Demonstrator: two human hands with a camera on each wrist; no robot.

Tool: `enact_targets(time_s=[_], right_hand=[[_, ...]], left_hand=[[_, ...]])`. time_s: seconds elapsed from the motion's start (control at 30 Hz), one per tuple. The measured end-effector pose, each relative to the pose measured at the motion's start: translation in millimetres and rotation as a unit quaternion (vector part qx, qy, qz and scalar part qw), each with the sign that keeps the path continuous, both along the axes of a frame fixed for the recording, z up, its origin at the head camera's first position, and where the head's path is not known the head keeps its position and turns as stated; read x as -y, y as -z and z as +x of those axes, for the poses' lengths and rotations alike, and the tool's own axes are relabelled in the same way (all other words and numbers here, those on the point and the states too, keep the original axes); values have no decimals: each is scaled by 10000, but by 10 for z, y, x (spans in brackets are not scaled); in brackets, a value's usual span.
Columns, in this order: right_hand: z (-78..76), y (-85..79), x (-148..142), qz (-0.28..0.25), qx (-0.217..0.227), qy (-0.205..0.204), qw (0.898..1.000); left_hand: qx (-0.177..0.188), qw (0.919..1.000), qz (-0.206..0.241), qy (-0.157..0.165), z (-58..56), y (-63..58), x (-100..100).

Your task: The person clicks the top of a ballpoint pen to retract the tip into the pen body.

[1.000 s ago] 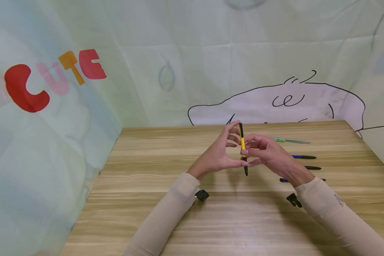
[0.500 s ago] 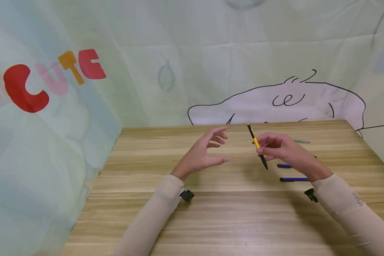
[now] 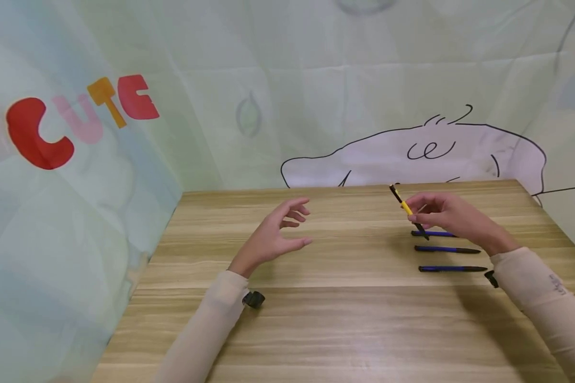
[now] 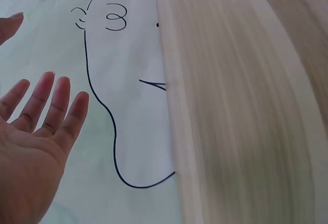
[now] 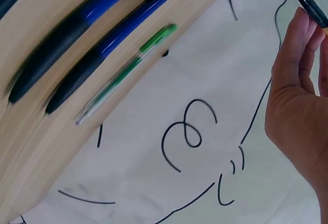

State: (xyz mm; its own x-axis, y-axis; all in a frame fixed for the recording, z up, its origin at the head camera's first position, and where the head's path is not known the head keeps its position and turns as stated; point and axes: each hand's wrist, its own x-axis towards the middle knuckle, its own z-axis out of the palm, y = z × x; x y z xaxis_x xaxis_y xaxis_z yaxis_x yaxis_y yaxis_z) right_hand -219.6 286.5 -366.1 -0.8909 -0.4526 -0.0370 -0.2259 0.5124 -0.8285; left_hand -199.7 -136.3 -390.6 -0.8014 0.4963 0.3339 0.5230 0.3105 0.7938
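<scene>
Between the thumb and fingers of my right hand (image 3: 452, 217) a yellow-and-black pen (image 3: 406, 207) is pinched, tilted, above the table (image 3: 316, 324). In the right wrist view only the pen's dark end (image 5: 310, 3) shows at the upper right edge. Below and beside this hand lie three blue-and-black pens, the far one (image 3: 431, 233) partly hidden by it, then the middle pen (image 3: 445, 249) and the near pen (image 3: 452, 269). A clear pen with a green end (image 5: 120, 78) lies beyond them, hidden in the head view. My left hand (image 3: 270, 234) hovers with spread fingers, holding nothing.
The wooden table's far edge meets a cloth backdrop (image 3: 249, 133) with a line-drawn figure. Coloured letters (image 3: 105, 101) mark the left side cloth. A black buckle (image 3: 254, 299) hangs at the left wrist, another (image 3: 492, 279) at the right.
Both hands were together at the yellow-and-black pen. My left hand has moved off it to the left, while my right hand has carried the pen to the right, now more tilted.
</scene>
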Motion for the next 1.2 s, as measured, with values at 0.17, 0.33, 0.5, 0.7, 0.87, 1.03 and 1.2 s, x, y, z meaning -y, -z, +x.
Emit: enact_targets(time_s=[0.17, 0.33, 0.5, 0.7, 0.87, 1.03, 1.2], right_hand=[[-53, 9, -110, 307, -166, -4, 9994], [-135, 33, -232, 566, -324, -30, 9979], [-235, 76, -337, 709, -609, -192, 9954], [-322, 93, -434, 941, -637, -344, 9929], [-403, 120, -491, 1216, -401, -418, 9909], [-482, 173, -577, 1332, -268, -680, 9884], [-551, 224, -651, 1452, -79, -835, 9858]], left_hand=[[62, 9998, 9, -174, 29, 43, 134], [255, 9991, -1, -326, 110, 2, 221], [286, 9990, -11, -350, 259, -143, 282], [233, 9990, -24, -381, 293, -114, 382], [266, 9987, -23, -442, 320, -104, 454], [273, 9983, -93, -508, 345, -99, 503], [259, 9984, -79, -505, 355, -104, 531]])
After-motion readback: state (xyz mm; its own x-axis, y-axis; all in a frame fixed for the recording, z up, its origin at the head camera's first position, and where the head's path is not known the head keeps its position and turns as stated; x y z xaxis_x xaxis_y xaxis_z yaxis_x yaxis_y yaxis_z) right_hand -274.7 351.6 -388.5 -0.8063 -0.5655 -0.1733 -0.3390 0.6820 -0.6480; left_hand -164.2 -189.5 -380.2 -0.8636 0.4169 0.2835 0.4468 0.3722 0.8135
